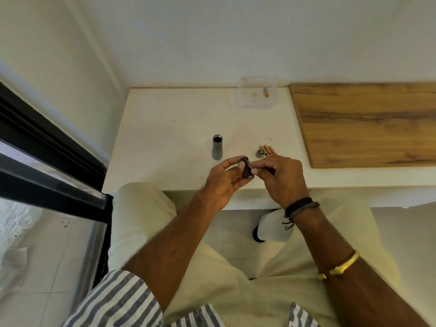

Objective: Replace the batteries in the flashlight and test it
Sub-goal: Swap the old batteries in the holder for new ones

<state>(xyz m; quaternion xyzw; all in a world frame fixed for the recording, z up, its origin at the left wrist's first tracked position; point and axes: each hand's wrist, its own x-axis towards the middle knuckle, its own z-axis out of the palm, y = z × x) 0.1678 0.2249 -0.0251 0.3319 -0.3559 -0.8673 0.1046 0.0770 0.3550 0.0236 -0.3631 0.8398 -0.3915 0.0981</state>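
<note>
While the left hand (225, 178) grips the black battery carrier (246, 169) in curled fingers, the right hand (283, 175) pinches its other side, probably to work cells in or out; whether a cell sits under those fingers I cannot tell. Just beyond the left hand the grey flashlight body (217, 147) stands open end up, ready for reloading. Just past the right hand lie the tail cap (260, 153) and copper-coloured batteries (269, 150), within easy reach.

One flashlight body (217, 147), one cap (260, 153), one black holder (247, 169), one tub (245, 101), one lone battery (266, 91) (three or four clustered batteries (268, 149)).
</note>
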